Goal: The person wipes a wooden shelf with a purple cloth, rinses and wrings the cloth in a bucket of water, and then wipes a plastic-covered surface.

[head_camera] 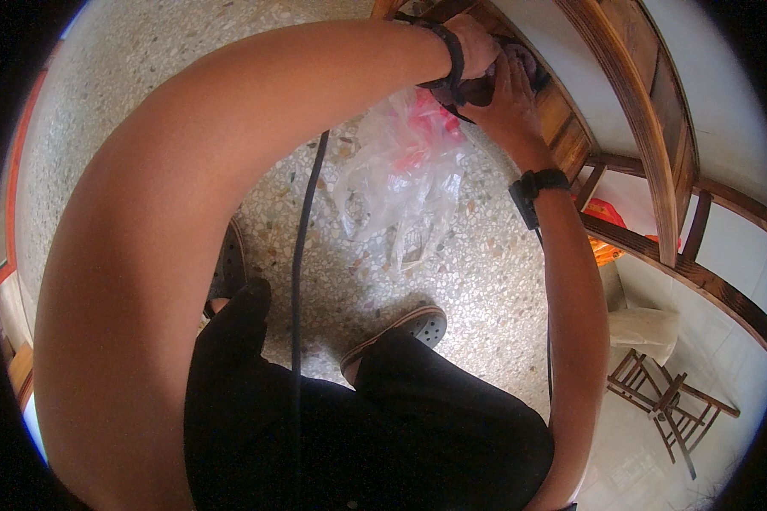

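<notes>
Both my hands reach to the top of the view, beside a wooden piece of furniture. My left hand is bent over a dark item, perhaps a shoe or a pouch; its fingers are partly hidden, so its hold cannot be told. My right hand lies over the same dark item, with its fingers stretched out and pointing up. A crumpled clear plastic bag with a pink part lies on the floor just below the hands. Each wrist wears a black strap.
Wooden furniture with slats curves along the upper right. Below its rail are a red and orange bag and a pale bag. A small wooden folding rack stands lower right. A black cable hangs before me above the speckled floor.
</notes>
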A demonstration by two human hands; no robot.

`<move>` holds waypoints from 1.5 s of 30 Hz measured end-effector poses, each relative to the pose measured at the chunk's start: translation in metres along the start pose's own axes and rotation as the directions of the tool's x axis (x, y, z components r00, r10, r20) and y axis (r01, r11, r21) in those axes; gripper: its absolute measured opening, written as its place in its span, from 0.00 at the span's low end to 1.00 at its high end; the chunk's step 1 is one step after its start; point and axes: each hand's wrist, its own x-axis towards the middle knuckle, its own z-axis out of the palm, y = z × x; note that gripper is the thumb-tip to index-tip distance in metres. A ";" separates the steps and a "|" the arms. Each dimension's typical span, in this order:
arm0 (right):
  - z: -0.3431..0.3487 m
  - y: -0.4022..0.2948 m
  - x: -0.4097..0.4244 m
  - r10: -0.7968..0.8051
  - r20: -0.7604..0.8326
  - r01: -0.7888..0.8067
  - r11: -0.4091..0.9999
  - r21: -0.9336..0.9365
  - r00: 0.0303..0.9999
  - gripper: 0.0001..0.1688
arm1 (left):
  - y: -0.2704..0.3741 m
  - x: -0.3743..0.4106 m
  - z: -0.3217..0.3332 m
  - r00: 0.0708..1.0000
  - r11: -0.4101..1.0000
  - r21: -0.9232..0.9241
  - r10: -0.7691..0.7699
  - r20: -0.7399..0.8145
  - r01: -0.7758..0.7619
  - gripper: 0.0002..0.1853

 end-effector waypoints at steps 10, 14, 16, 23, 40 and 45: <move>-0.002 0.000 0.000 -0.042 -0.030 0.042 0.999 0.002 0.999 0.67 | -0.002 -0.001 -0.011 0.996 0.999 0.025 0.028 0.085 -0.031 0.17; -0.002 -0.005 0.002 -0.010 -0.006 0.010 1.000 -0.017 1.000 0.66 | -0.004 -0.004 -0.010 0.997 1.000 0.019 0.019 0.081 -0.021 0.17; 0.000 0.001 0.002 -0.051 -0.037 0.052 0.999 0.008 0.998 0.67 | -0.003 -0.002 -0.010 0.997 1.000 0.014 0.021 0.075 -0.022 0.17; -0.001 0.002 0.000 -0.024 -0.033 0.023 0.999 -0.023 0.999 0.68 | -0.003 -0.001 -0.010 0.997 1.000 0.000 0.022 0.071 -0.022 0.17; 0.003 0.003 -0.001 -0.049 -0.052 0.048 0.999 -0.026 0.997 0.68 | -0.003 -0.002 -0.009 0.999 0.999 -0.025 0.029 0.043 -0.028 0.18; 0.002 -0.001 0.001 -0.068 -0.052 0.068 0.998 0.002 0.996 0.68 | -0.005 -0.001 -0.005 1.000 0.998 -0.051 0.026 0.008 -0.025 0.18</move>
